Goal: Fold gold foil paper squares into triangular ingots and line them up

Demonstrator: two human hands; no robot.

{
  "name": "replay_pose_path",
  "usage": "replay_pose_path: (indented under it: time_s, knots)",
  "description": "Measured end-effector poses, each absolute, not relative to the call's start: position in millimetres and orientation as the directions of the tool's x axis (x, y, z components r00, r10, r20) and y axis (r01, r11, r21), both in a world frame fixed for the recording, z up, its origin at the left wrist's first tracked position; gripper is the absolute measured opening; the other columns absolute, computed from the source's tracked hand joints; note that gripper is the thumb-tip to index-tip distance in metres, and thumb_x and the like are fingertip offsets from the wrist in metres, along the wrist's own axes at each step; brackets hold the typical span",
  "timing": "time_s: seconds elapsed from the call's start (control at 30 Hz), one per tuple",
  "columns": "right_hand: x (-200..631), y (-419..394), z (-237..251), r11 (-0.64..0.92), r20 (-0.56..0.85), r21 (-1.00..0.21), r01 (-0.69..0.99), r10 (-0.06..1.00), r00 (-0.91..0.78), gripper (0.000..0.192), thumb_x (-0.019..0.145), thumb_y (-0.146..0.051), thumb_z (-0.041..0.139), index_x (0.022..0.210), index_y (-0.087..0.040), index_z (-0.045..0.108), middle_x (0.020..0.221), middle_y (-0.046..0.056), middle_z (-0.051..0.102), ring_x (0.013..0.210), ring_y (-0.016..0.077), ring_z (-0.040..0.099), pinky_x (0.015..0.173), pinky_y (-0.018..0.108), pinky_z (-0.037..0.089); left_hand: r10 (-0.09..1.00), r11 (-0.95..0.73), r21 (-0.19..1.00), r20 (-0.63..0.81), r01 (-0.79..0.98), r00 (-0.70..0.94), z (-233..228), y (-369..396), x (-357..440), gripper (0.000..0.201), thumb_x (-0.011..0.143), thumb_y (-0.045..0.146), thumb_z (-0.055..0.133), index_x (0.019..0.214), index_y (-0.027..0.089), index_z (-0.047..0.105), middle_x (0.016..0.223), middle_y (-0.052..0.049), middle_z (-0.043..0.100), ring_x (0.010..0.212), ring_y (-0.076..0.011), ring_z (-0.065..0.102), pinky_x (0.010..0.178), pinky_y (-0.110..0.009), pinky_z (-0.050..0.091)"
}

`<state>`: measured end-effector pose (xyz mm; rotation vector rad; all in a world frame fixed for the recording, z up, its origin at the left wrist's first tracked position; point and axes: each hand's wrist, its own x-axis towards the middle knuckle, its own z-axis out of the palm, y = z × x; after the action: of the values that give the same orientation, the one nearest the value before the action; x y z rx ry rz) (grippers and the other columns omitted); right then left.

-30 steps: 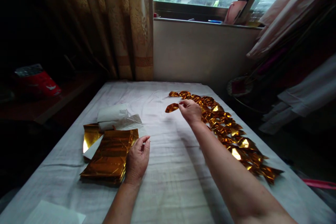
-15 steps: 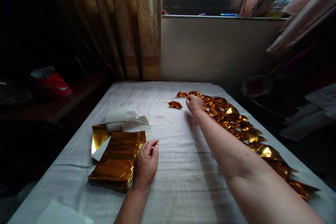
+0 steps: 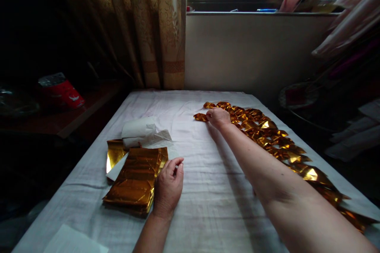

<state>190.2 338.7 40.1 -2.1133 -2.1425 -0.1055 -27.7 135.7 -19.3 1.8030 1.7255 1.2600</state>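
My right hand (image 3: 219, 118) reaches far across the bed-like surface. Its fingers are pinched at the right end of a small folded gold foil paper piece (image 3: 200, 117), which lies apart from the others. Right beside it and running toward me are rows of similar folded gold pieces (image 3: 268, 125); my forearm covers some of them. Against the right edge of a stack of gold foil paper sheets (image 3: 133, 182) rests my left hand (image 3: 168, 185), fingers loosely bent, thumb a little apart, nothing held.
Behind the stack lie crumpled white paper wrapping (image 3: 139, 130) and a loose gold sheet (image 3: 114, 153). A pale paper (image 3: 74, 241) is at the near left. A white cloth (image 3: 204, 205) covers the surface. A red bag (image 3: 62, 93) stands on a side shelf; a curtain (image 3: 148, 27) hangs behind.
My right hand has moved slightly left, from the rows to the separate folded gold piece, and its fingers now meet it. My left hand stays by the stack. The view has shifted a little.
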Motion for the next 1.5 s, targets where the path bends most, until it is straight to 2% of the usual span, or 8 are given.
replay_pose_path:
  time_s: [0.1,0.33,0.53,0.63,0.83,0.97,1.17,1.5]
  knots:
    - [186.8,337.9,41.7,0.02,0.136,0.002,1.0,0.99,-0.02,0.028,0.092,-0.025,0.05,0.096,-0.023,0.078,0.108,0.011,0.072,0.096,0.0243,0.067,0.077,0.03,0.05,0.926,-0.199,0.758,0.352,0.621,-0.133,-19.1,135.4,-27.7,0.024,0.091,0.031,0.049,0.096,0.022,0.071,0.088,-0.005,0.074,0.078,-0.0179,0.069,0.073,-0.029,0.056]
    - [189.9,344.3,43.5,0.027,0.174,0.066,0.997,0.984,-0.038,0.034,0.093,-0.018,0.043,0.105,-0.015,0.075,0.108,0.019,0.071,0.098,0.0263,0.067,0.08,0.033,0.049,0.929,-0.194,0.758,0.346,0.623,-0.131,-19.7,135.0,-27.4,0.023,0.09,0.029,0.05,0.096,0.022,0.071,0.089,-0.005,0.074,0.08,-0.0183,0.069,0.076,-0.03,0.056]
    - [200.7,346.4,43.1,0.201,0.152,0.1,0.974,0.965,-0.215,0.034,0.089,-0.032,0.056,0.118,-0.022,0.07,0.121,0.01,0.067,0.111,0.0253,0.06,0.091,0.031,0.046,0.936,-0.194,0.756,0.334,0.625,-0.113,-18.9,133.7,-27.0,0.024,0.091,0.027,0.049,0.099,0.022,0.07,0.092,-0.005,0.074,0.082,-0.0174,0.069,0.078,-0.029,0.055]
    - [200.5,344.2,38.7,0.241,0.124,0.117,0.963,0.959,-0.255,0.03,0.089,-0.032,0.055,0.108,-0.022,0.075,0.113,0.01,0.07,0.108,0.0253,0.06,0.089,0.03,0.045,0.937,-0.188,0.751,0.331,0.633,-0.114,-18.3,133.2,-26.6,0.024,0.091,0.026,0.048,0.099,0.022,0.07,0.091,-0.004,0.073,0.082,-0.017,0.068,0.078,-0.029,0.055]
    - [204.2,353.5,38.9,0.074,0.173,0.151,0.986,0.98,-0.1,0.032,0.09,-0.032,0.049,0.102,-0.019,0.077,0.107,0.014,0.072,0.099,0.0264,0.061,0.078,0.032,0.043,0.936,-0.197,0.742,0.337,0.64,-0.103,-18.9,133.2,-27.1,0.024,0.092,0.026,0.048,0.099,0.022,0.07,0.091,-0.004,0.073,0.081,-0.0167,0.068,0.078,-0.029,0.055]
    - [216.6,370.2,46.7,-0.052,0.214,0.172,0.984,0.977,0.014,0.033,0.089,-0.029,0.049,0.103,-0.016,0.075,0.107,0.016,0.071,0.1,0.0277,0.057,0.079,0.034,0.039,0.938,-0.194,0.735,0.334,0.649,-0.097,-18.2,132.4,-27.7,0.023,0.092,0.028,0.049,0.099,0.022,0.07,0.09,-0.004,0.073,0.08,-0.0165,0.068,0.077,-0.028,0.055]
    - [224.3,386.0,45.9,-0.086,0.235,0.192,0.977,0.971,0.04,0.029,0.086,-0.026,0.052,0.099,-0.016,0.077,0.108,0.015,0.069,0.105,0.0281,0.051,0.088,0.039,0.032,0.931,-0.211,0.725,0.352,0.656,-0.09,-15.7,132.4,-27.2,0.024,0.091,0.027,0.049,0.098,0.022,0.071,0.089,-0.004,0.074,0.079,-0.0164,0.069,0.076,-0.027,0.056]
    - [221.4,395.3,37.3,-0.125,0.231,0.201,0.972,0.97,0.077,0.026,0.083,-0.026,0.056,0.098,-0.017,0.076,0.106,0.014,0.068,0.101,0.0274,0.047,0.088,0.04,0.027,0.934,-0.208,0.718,0.348,0.664,-0.084,-18.4,132.4,-28.0,0.023,0.092,0.028,0.048,0.097,0.023,0.07,0.091,-0.003,0.074,0.082,-0.0168,0.07,0.075,-0.028,0.055]
